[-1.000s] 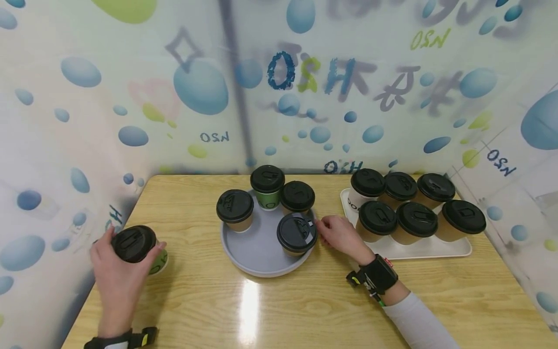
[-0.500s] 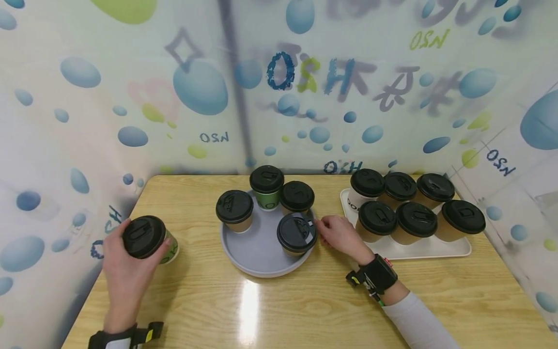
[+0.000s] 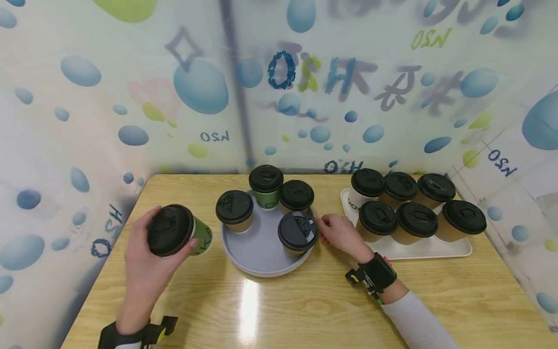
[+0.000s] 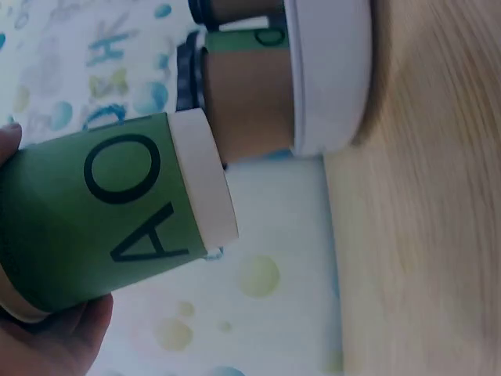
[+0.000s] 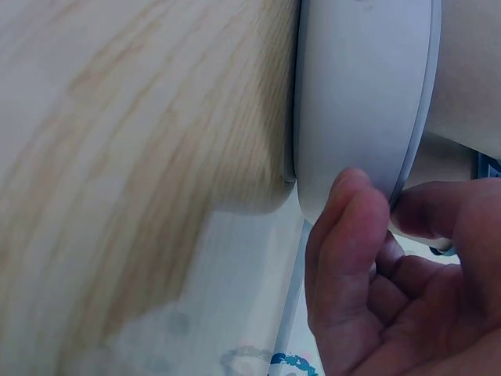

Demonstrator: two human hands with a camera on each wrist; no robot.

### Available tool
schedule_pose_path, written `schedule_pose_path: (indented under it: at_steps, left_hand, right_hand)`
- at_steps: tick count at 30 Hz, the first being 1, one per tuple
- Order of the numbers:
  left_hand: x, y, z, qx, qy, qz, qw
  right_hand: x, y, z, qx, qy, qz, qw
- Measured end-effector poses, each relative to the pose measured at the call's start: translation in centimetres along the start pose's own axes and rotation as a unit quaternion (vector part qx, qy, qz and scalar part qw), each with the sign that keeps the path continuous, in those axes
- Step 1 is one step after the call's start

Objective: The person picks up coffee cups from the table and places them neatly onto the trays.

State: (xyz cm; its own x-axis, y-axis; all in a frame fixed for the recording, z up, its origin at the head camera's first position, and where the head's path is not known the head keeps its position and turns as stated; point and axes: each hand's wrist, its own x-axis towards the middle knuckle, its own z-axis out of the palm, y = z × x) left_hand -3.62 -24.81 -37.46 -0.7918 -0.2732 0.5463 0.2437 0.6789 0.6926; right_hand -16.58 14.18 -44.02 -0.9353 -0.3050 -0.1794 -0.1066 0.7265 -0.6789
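Observation:
My left hand (image 3: 150,257) grips a green paper cup (image 3: 202,236) with a black lid, held tilted above the table left of the round tray. In the left wrist view the green cup (image 4: 102,207) shows dark letters and a pale base, apart from the tray. My right hand (image 3: 342,235) pinches the right rim of the round grey tray (image 3: 257,254); in the right wrist view the thumb is over the tray's rim (image 5: 360,102) and a finger against its outer wall. On that tray stand several lidded cups, including a green one (image 3: 267,198) and a brown one (image 3: 239,226).
A white rectangular tray (image 3: 388,251) at the right holds several black-lidded cups (image 3: 414,223) in two rows. Both trays stand on a wooden table (image 3: 209,310). A patterned curtain (image 3: 270,126) hangs behind the table, with patterned sides left and right.
My left hand has carried the green cup to the right and a little farther back, closer to the round tray. The right hand has stayed at the tray's rim.

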Motion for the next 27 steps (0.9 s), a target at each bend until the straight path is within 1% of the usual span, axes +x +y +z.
schedule_pose_path:
  at_steps: [2, 5, 10, 12, 15, 17, 20, 24, 27]
  left_hand:
    - [-0.1, 0.8, 0.4, -0.023, -0.02, 0.032, 0.999]
    - [-0.2, 1.8, 1.3, -0.056, -0.039, 0.081, 0.9944]
    - [-0.4, 2.8, 3.4, -0.088, -0.086, 0.122, 0.9849]
    - [-0.6, 3.0, 4.5, -0.099, -0.106, 0.134, 0.9803]
    - [-0.9, 3.1, 6.0, -0.112, -0.127, 0.16, 0.9726]
    - [-1.2, 3.1, 6.8, -0.114, -0.144, 0.167, 0.9688]
    - [-1.5, 2.9, 8.0, -0.099, -0.16, 0.167, 0.9678]
    - [-2.1, 2.5, 9.3, -0.073, -0.169, 0.166, 0.9688]
    - [-2.4, 2.3, 9.9, -0.063, -0.176, 0.175, 0.9666]
  right_hand:
    - [0.0, 0.0, -0.1, -0.002, -0.001, 0.001, 1.0]
    - [0.0, 0.1, -0.1, -0.004, -0.001, -0.001, 1.0]
    - [0.0, 0.2, -0.1, -0.007, 0.003, -0.004, 1.0]
    - [0.0, 0.2, -0.1, -0.008, 0.004, -0.003, 1.0]
    - [0.0, 0.1, -0.1, -0.007, 0.007, -0.004, 1.0]
    - [0.0, 0.1, 0.0, -0.006, 0.007, -0.008, 1.0]
    - [-0.1, 0.1, 0.0, -0.003, 0.008, -0.01, 1.0]
    - [-0.3, 0.2, 0.0, -0.002, 0.009, -0.012, 1.0]
    - [-0.4, 0.1, 0.1, -0.005, 0.011, -0.017, 1.0]
